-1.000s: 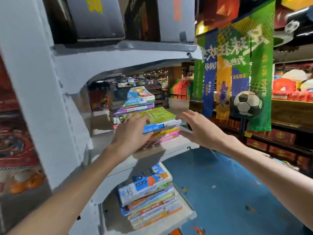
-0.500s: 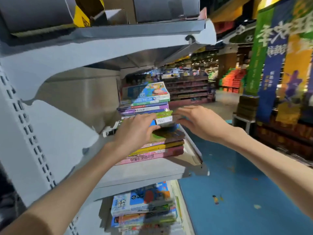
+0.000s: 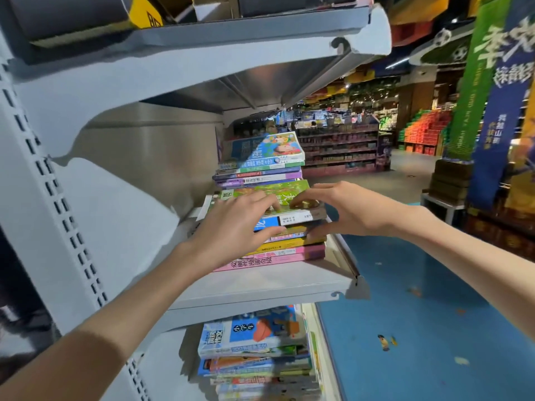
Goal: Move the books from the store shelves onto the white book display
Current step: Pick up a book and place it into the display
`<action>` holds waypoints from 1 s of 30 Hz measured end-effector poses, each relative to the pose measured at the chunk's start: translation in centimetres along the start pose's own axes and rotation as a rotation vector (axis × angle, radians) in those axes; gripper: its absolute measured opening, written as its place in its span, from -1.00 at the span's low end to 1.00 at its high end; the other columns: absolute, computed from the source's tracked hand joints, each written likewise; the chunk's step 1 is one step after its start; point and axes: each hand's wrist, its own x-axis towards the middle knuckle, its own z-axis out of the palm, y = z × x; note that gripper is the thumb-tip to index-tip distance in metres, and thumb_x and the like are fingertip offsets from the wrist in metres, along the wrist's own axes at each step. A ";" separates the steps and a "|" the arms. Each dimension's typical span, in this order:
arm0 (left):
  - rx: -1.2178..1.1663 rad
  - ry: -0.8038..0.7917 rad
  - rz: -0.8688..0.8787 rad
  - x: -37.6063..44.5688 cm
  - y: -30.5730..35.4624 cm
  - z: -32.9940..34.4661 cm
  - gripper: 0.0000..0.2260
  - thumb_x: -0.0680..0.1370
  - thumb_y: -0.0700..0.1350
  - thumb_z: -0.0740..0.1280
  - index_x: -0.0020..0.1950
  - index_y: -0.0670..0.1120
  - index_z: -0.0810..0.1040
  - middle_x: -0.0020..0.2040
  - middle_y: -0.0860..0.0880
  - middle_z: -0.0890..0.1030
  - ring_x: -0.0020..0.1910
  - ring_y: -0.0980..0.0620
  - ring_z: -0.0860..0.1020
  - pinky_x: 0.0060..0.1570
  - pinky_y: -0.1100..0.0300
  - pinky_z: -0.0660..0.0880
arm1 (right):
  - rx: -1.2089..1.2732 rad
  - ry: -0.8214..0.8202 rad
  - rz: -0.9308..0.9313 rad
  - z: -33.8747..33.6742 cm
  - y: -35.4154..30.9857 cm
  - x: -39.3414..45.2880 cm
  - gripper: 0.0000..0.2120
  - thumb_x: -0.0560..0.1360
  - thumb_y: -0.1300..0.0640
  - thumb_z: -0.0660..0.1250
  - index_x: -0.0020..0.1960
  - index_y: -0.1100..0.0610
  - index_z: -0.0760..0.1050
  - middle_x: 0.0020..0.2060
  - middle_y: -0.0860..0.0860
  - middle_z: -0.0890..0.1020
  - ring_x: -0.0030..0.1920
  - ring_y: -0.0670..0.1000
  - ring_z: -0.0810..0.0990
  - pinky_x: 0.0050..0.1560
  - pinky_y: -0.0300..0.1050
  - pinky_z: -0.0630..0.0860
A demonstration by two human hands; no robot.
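On the grey metal shelf, the left hand and right hand pinched the green-covered top book of a flat stack of thin glossy paperbacks. The books looked light but slippery, best clamped at both ends.

Both hands, left and right, on green-covered book atop shelf stack

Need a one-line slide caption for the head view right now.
Both hands, left hand and right hand, grip the green-covered book atop the front stack on the middle shelf.
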 end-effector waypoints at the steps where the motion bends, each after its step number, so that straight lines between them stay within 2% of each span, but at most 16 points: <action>1: -0.010 0.011 0.005 -0.2 -0.1 0.1 -0.62 0.55 0.32 0.28 0.24 0.14 0.48 0.14 0.17 0.55 0.11 0.06 0.57 -0.01 0.04 0.54 | -0.003 -0.002 -0.008 -0.1 -0.1 0.0 -0.35 0.39 -0.33 0.44 0.41 -0.13 0.42 0.29 -0.17 0.56 0.22 -0.08 0.56 0.21 -0.04 0.53; 5: 0.021 0.016 0.032 -0.1 -0.5 0.0 -0.54 0.50 0.40 0.29 0.23 0.13 0.49 0.13 0.17 0.57 0.07 0.07 0.58 -0.06 0.08 0.50 | -0.030 0.003 -0.009 -0.6 0.0 0.3 -0.45 0.46 -0.33 0.35 0.38 -0.15 0.44 0.28 -0.19 0.59 0.22 -0.09 0.59 0.21 0.01 0.54; 10: 0.082 0.100 0.091 0.4 -1.0 -0.7 -0.68 0.61 0.20 0.28 0.22 0.02 0.53 0.01 0.06 0.66 -0.13 -0.09 0.63 -0.29 0.07 0.47 | -0.178 0.131 -0.067 -0.4 -0.3 1.1 -0.50 0.54 -0.29 0.16 0.43 -0.15 0.35 0.27 -0.10 0.63 0.11 0.09 0.67 0.04 0.10 0.61; 13: 0.090 0.157 0.116 -0.5 -1.2 -1.3 -0.71 0.61 0.09 0.34 0.24 -0.04 0.55 -0.02 -0.01 0.70 -0.14 -0.15 0.66 -0.34 0.09 0.40 | -0.220 0.154 -0.134 0.1 -1.0 1.7 -0.53 0.54 -0.24 0.26 0.40 -0.12 0.32 0.21 -0.05 0.65 0.04 0.11 0.68 -0.06 0.10 0.61; 15: 0.093 0.142 0.079 -1.4 -1.5 -1.8 -0.68 0.61 0.11 0.33 0.29 -0.03 0.54 0.07 0.00 0.68 0.01 -0.11 0.64 -0.22 0.04 0.49 | -0.286 0.193 -0.193 0.3 -1.6 2.0 -0.56 0.55 -0.21 0.30 0.36 -0.08 0.36 0.15 -0.02 0.68 -0.01 0.14 0.69 -0.14 0.06 0.61; 17: 0.105 0.143 0.018 -2.5 -1.9 -2.6 -0.64 0.57 0.17 0.33 0.24 -0.04 0.53 0.12 0.03 0.60 0.13 -0.06 0.56 -0.07 0.03 0.48 | -0.359 0.239 -0.251 0.2 -2.4 2.4 -0.59 0.56 -0.18 0.33 0.33 -0.02 0.43 0.00 0.04 0.72 -0.12 0.19 0.69 -0.25 0.00 0.59; 19: 0.096 0.248 -0.127 -3.7 -2.3 -3.7 -0.63 0.51 0.24 0.36 0.04 -0.05 0.48 -0.03 0.05 0.53 -0.02 -0.03 0.48 -0.15 0.09 0.39 | -0.383 0.263 -0.256 -0.4 -3.4 2.9 -0.60 0.57 -0.20 0.29 0.31 -0.01 0.45 -0.20 0.07 0.72 -0.21 0.23 0.67 -0.31 -0.02 0.55; 20: 0.035 0.316 -0.260 -4.5 -2.3 -4.1 -0.60 0.49 0.27 0.38 -0.05 -0.06 0.44 -0.12 0.04 0.51 -0.11 0.00 0.45 -0.21 0.10 0.35 | -0.383 0.287 -0.249 -0.8 -4.0 3.2 -0.60 0.57 -0.21 0.27 0.29 0.01 0.45 -0.27 0.08 0.69 -0.25 0.24 0.65 -0.34 -0.04 0.51; 22: -0.332 0.367 -0.608 -5.8 -1.5 -5.0 -0.53 0.51 0.32 0.33 -0.11 -0.12 0.48 -0.25 -0.05 0.60 -0.24 -0.03 0.52 -0.28 0.08 0.39 | -0.387 0.352 -0.236 -1.4 -5.5 3.4 -0.58 0.57 -0.24 0.20 0.21 0.06 0.49 -0.34 0.11 0.65 -0.30 0.27 0.61 -0.41 -0.07 0.36; 24: -0.994 0.120 -0.998 -6.6 -0.1 -6.2 -0.35 0.54 0.40 0.16 0.02 -0.21 0.56 -0.18 -0.16 0.72 -0.22 -0.11 0.64 -0.30 0.12 0.54 | -0.401 0.417 -0.248 -1.8 -7.1 3.5 -0.51 0.55 -0.29 0.06 0.14 0.06 0.50 -0.33 0.14 0.64 -0.30 0.28 0.60 -0.40 -0.05 0.27; 25: -1.304 -0.007 -1.099 -6.8 0.4 -6.5 -0.25 0.53 0.44 0.09 0.14 -0.25 0.54 -0.07 -0.23 0.73 -0.14 -0.16 0.69 -0.27 0.08 0.62 | -0.403 0.446 -0.273 -1.9 -8.0 3.3 -0.52 0.54 -0.30 0.03 0.11 0.04 0.49 -0.33 0.15 0.64 -0.31 0.29 0.59 -0.41 -0.05 0.27; 26: -1.539 -0.055 -1.149 -6.9 0.8 -6.7 -0.20 0.51 0.47 0.10 0.24 -0.27 0.50 0.03 -0.31 0.70 -0.05 -0.23 0.71 -0.18 -0.01 0.67 | -0.401 0.455 -0.302 -1.8 -8.9 3.1 -0.56 0.54 -0.30 0.04 0.06 0.02 0.46 -0.33 0.15 0.63 -0.33 0.29 0.59 -0.41 -0.04 0.30; 28: -1.773 0.048 -1.180 -6.9 1.3 -6.6 -0.23 0.50 0.43 0.22 0.33 -0.23 0.49 0.13 -0.33 0.66 0.04 -0.27 0.69 0.02 -0.16 0.65 | -0.410 0.441 -0.368 -1.1 -10.5 2.3 -0.65 0.54 -0.25 0.10 -0.01 0.02 0.43 -0.36 0.14 0.62 -0.37 0.27 0.59 -0.44 -0.05 0.33; 30: -1.795 0.192 -1.205 -7.0 2.2 -6.1 -0.51 0.57 0.23 0.32 0.23 -0.16 0.60 0.04 -0.23 0.71 -0.02 -0.15 0.71 0.05 -0.11 0.64 | -0.430 0.419 -0.433 0.2 -12.0 1.2 -0.75 0.54 -0.15 0.20 -0.03 0.03 0.46 -0.37 0.11 0.61 -0.40 0.21 0.61 -0.48 -0.10 0.31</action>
